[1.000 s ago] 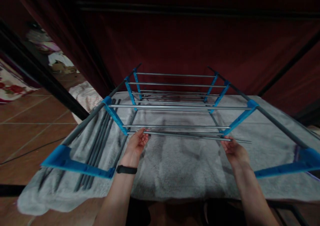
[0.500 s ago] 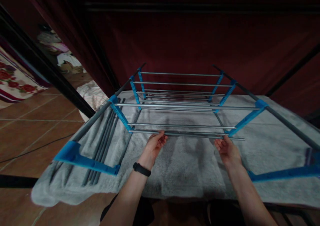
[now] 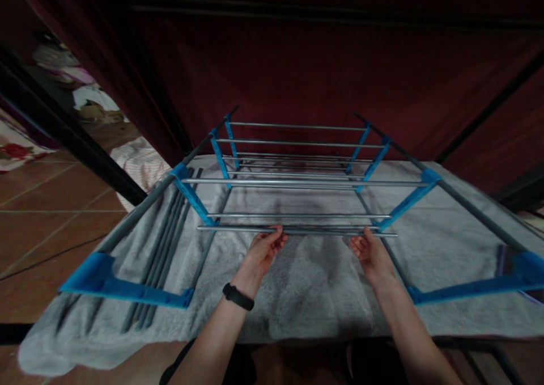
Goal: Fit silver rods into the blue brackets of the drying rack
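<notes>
A partly built rack with blue plastic brackets (image 3: 191,195) and thin metal rods lies on a grey towel (image 3: 306,283). Both hands hold one loose metal rod (image 3: 314,231) level, just in front of the lowest fitted rod. My left hand (image 3: 263,252), with a black wristband, pinches the rod left of centre. My right hand (image 3: 372,252) grips it right of centre. The rod's left tip sticks out past the left blue bracket, and its right tip ends near the right blue bracket (image 3: 403,203).
Several spare grey rods (image 3: 164,243) lie on the towel at the left, under the grey side rail. Dark red curtain fabric (image 3: 297,67) hangs behind. Tiled floor (image 3: 46,220) and a striped cloth lie to the left.
The rod has slid leftward between the brackets. Both hands have moved inward along it, closer to its middle.
</notes>
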Demonstrator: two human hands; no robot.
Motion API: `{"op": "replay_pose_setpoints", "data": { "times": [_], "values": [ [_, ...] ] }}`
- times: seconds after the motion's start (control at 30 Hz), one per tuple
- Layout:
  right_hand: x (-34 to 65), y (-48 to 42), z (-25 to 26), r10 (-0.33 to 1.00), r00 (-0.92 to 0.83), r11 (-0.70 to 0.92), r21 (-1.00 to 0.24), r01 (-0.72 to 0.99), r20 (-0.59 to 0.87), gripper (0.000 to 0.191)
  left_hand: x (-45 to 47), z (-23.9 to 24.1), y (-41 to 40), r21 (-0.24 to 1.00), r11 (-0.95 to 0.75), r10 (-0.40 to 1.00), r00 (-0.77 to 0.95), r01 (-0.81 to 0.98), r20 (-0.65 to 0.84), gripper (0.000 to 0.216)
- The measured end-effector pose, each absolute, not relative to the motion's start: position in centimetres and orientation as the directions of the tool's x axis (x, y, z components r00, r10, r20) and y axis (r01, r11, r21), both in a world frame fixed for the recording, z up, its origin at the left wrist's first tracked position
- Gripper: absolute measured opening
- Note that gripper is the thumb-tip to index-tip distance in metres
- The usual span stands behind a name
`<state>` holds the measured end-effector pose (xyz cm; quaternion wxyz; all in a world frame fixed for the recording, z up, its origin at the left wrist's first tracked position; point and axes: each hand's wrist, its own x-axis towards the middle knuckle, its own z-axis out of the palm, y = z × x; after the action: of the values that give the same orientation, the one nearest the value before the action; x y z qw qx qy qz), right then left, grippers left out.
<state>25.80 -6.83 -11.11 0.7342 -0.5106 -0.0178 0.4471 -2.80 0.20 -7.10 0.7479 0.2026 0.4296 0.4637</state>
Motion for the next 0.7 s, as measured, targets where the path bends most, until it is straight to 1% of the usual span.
{"op": "replay_pose_setpoints", "data": {
  "times": [0.07,0.2,0.3,0.43,0.7],
  "values": [
    [25.5,-6.8,-10.9,0.69,0.586,0.059,-0.773,-0.632,-0.426,0.011,-2.8,-7.0,0.2,0.711,0.476,0.872,0.177,-0.517,-0.456,0.015],
    [25.0,-6.8,-10.2,0.779,0.513,0.063,-0.768,-0.638,-0.362,0.005,-2.9,-6.7,0.5,0.735,0.463,0.875,0.123,-0.495,-0.468,0.011],
    [24.6,-7.0,-9.7,0.815,0.486,0.092,-0.759,-0.644,-0.314,0.012,-3.0,-6.4,0.7,0.744,0.472,0.866,0.09,-0.472,-0.492,0.014],
    [24.2,-7.1,-9.2,0.828,0.479,0.116,-0.747,-0.654,-0.291,0.014,-3.0,-6.1,0.7,0.752,0.476,0.857,0.047,-0.455,-0.513,0.014],
    [24.2,-7.2,-9.0,0.806,0.502,0.143,-0.72,-0.679,-0.313,0.019,-2.9,-6.2,0.9,0.769,0.486,0.843,-0.009,-0.415,-0.537,0.019]
  ]
}}
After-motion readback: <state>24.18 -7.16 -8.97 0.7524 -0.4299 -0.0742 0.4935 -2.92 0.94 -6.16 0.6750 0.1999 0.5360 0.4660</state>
